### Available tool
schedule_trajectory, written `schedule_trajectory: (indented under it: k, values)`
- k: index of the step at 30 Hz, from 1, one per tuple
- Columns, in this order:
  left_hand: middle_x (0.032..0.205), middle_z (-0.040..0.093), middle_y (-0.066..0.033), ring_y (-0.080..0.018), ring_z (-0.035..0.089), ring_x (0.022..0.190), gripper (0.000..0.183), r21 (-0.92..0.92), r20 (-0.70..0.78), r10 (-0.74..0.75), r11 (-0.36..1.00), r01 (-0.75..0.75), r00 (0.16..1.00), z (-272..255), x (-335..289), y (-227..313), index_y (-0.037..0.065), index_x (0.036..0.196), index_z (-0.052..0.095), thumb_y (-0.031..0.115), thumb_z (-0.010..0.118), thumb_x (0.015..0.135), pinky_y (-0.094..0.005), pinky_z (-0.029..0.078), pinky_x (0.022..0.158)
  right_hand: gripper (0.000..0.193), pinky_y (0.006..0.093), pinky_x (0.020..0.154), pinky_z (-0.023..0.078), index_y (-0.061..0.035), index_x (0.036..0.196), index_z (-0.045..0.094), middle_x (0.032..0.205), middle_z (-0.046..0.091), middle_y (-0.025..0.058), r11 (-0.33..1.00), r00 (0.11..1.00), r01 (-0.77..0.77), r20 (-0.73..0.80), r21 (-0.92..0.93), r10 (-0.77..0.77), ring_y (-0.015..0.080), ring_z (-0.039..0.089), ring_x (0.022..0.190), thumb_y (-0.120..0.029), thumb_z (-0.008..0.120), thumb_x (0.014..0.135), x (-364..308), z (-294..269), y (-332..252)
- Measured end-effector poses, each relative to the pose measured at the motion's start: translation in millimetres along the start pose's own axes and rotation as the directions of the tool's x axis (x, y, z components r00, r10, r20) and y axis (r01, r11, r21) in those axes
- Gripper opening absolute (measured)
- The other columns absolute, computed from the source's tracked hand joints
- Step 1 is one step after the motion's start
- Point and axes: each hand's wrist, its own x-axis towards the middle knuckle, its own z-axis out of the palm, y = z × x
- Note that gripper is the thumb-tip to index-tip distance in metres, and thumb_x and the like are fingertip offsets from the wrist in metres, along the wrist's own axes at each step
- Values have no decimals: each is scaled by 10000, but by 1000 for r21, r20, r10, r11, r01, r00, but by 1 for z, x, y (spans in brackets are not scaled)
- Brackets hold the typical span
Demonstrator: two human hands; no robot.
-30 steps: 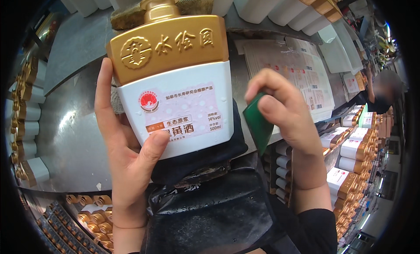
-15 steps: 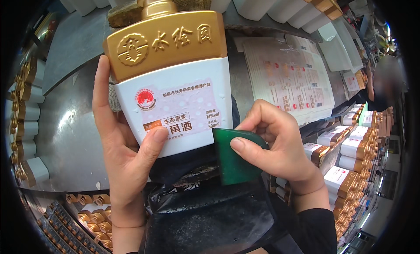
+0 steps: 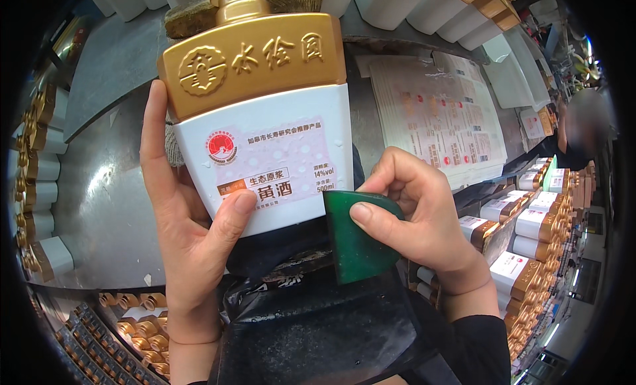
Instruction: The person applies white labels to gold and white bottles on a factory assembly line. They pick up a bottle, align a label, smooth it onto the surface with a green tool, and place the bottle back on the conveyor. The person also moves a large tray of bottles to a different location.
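Note:
A large flat bottle, gold on its shoulders and neck and white below, is held up in front of me, tilted slightly. My left hand grips it from the left side, thumb across the lower front and index finger along the edge. Printed decal film with a red round emblem lies on the white face, with water drops near it. Between the thumb and fingers of my right hand is a green squeegee. One corner of the squeegee meets or nearly meets the bottle's lower right edge.
Printed decal sheets lie on the metal table to the right. Rows of gold-and-white bottles stand at the right, with more at the left, the back and lower left. A translucent tub sits beyond the sheets. Another person is at the far right.
Very little differs. The bottle has shifted up slightly, and the squeegee's face has turned a little in my right hand.

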Motion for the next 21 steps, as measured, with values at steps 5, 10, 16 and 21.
schedule_trajectory:
  k: [5,10,16,21]
  values:
    - [1430,340,-174,-286,347,1323,930,21,-1,2,1000,-2,1000,-1,0,0,82,1490,169,297,684,746,-397,264,1108,159,213,669,488,11,874,538,817,624,53,995,999,38,8,-87,-37,66,596,770,-70,668,834,0,-1,-1]
    - [1434,336,-171,-284,340,1327,934,17,-7,-7,1000,7,1000,0,0,1,80,1491,166,293,684,744,-392,264,1106,160,213,665,492,14,873,538,816,626,54,996,999,44,6,-75,-44,69,600,761,-67,670,833,0,-1,-1]
    - [1436,333,-172,-279,339,1327,930,15,-2,6,1000,-6,1000,0,0,-1,79,1492,162,280,681,747,-386,259,1106,184,196,706,438,-23,866,511,823,556,11,998,998,-67,-1,2,67,48,548,763,-67,684,823,0,1,-5]
    - [1434,336,-174,-281,344,1324,922,23,3,5,1000,-5,1000,-1,-1,0,77,1492,159,257,676,751,-388,266,1104,187,194,704,440,-24,870,512,830,550,10,996,999,-46,3,-74,46,48,550,774,-65,687,820,1,1,-5]
